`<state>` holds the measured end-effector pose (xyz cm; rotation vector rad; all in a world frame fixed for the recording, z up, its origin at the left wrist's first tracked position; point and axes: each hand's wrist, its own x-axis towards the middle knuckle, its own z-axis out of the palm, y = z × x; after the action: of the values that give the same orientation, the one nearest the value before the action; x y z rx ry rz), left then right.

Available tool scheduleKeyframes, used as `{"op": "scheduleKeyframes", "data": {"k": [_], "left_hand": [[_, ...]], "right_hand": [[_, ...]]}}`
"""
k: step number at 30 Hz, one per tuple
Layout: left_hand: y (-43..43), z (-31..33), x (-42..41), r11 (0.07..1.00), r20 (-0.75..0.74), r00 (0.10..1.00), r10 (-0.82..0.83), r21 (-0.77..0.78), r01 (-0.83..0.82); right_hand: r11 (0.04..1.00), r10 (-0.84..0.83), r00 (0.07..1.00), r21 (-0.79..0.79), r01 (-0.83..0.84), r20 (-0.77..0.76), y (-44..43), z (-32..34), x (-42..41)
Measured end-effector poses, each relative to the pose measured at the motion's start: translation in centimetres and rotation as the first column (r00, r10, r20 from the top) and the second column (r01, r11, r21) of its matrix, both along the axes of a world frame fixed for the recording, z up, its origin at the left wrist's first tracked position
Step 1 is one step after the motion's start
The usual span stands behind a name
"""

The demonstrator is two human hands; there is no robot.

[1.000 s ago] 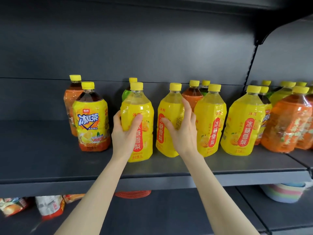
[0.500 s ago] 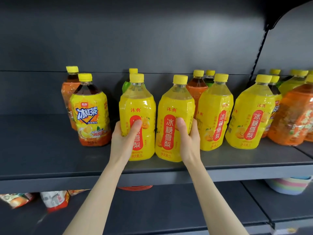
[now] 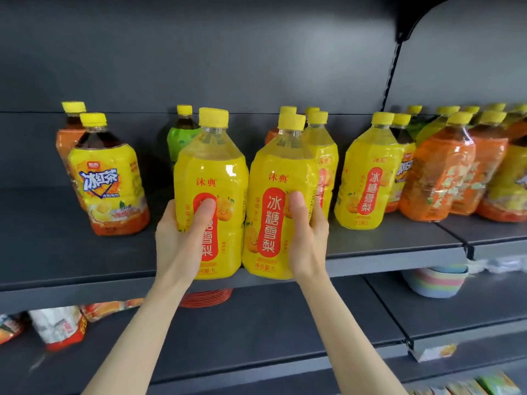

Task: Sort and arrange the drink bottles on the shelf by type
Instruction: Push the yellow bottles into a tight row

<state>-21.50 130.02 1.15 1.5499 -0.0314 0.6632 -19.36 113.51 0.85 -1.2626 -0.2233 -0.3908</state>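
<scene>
The two front plastic bottles, one [image 3: 211, 178] beside the other [image 3: 281, 178], wear bright yellow wrap with a red oval panel of white characters and yellow caps. The iced-tea bottle [image 3: 107, 178] to the left shows dark brown liquid above a yellow label with blue-and-white lettering and an orange base. Orange-wrapped bottles [image 3: 439, 175] stand on the dark grey metal shelf [image 3: 71, 252]. Pastel-striped bowls [image 3: 436, 282] sit below.

Both forearms are bare up to the lower edge of the view, with no sleeve on them. The left hand [image 3: 182, 238] and the right hand [image 3: 309, 240] have short, plain fingernails.
</scene>
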Motion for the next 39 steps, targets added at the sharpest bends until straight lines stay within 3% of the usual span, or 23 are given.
{"op": "scheduleKeyframes", "data": {"k": [9, 21, 33, 39], "left_hand": [[-15.9, -0.4, -4.3, 0.971, -0.01, 0.976, -0.218, -0.102, 0.216], [-39.2, -3.4, -6.9, 0.895, -0.12, 0.894, -0.432, -0.178, 0.409], [-58.3, -1.1, 3.4, 0.804, -0.008, 0.81, -0.587, -0.125, 0.581], [-66.3, 0.3, 9.1, 0.8, 0.077, 0.807, -0.586, -0.103, 0.591]], "right_hand": [[0.983, -0.158, 0.987, -0.095, 0.16, 0.026, -16.6, 0.2, -6.7], [0.911, -0.406, 0.906, -0.127, 0.392, -0.116, -41.9, -2.8, -14.0], [0.811, -0.581, 0.811, -0.129, 0.57, -0.069, -59.6, -1.4, -6.5], [0.8, -0.596, 0.802, -0.12, 0.588, -0.044, -66.9, 0.1, -0.5]]}}
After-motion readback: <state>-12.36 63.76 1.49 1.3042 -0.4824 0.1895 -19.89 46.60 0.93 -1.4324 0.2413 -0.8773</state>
